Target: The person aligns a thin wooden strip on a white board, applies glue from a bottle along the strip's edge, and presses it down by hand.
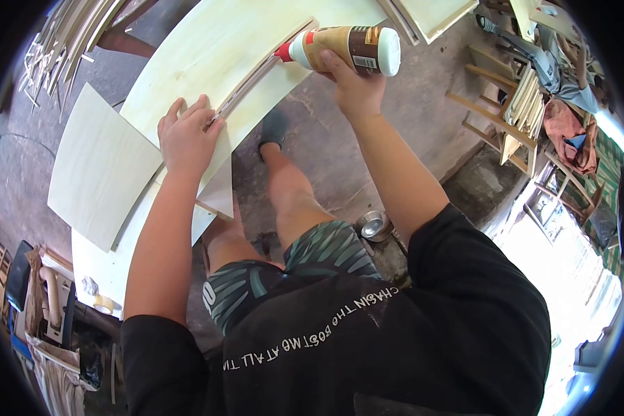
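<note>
My right hand grips a glue bottle with a brown and white label, tipped on its side. The bottle's red nozzle points left and meets a long narrow wooden strip. A thin pale line, perhaps glue, runs along part of the strip. My left hand pinches the near end of this strip, thumb on one side and fingers on the other. Under the strip lies a large pale wooden board with a curved edge.
A pale wooden panel lies left of my left arm. A roll of tape sits on the bench's near-left corner. Thin wood strips are stacked at upper left. Wooden frames and another person are at right. A metal bowl is by my legs.
</note>
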`<state>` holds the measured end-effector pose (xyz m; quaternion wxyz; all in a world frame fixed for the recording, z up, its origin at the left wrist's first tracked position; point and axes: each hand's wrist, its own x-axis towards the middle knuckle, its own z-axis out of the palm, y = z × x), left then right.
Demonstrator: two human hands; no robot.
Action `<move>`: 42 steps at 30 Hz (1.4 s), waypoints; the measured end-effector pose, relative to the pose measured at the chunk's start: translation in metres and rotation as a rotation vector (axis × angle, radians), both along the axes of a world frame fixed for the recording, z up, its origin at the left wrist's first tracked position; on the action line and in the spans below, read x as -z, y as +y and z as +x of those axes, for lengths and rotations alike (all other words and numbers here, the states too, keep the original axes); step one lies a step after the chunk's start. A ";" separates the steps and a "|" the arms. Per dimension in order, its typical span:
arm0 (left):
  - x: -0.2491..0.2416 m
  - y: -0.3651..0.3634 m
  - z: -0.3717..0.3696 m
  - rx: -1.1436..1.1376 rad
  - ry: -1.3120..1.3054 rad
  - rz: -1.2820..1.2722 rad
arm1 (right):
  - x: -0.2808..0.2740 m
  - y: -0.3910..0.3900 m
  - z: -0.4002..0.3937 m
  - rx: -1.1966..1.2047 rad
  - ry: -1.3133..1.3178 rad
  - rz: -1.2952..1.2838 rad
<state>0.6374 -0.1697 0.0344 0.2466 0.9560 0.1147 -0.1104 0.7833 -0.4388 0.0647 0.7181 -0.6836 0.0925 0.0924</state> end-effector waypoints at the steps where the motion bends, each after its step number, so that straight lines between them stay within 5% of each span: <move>1: 0.000 0.000 0.000 0.004 0.001 0.005 | 0.000 -0.004 0.005 0.006 -0.004 -0.002; 15: 0.000 0.000 0.003 0.031 0.044 0.037 | -0.004 -0.032 0.055 0.046 -0.071 -0.057; 24: -0.001 0.000 0.003 0.027 0.029 0.028 | 0.001 -0.049 0.070 -0.126 -0.129 -0.111; 42: -0.004 0.000 0.002 -0.005 -0.015 -0.016 | 0.004 -0.035 0.030 -0.297 -0.064 -0.190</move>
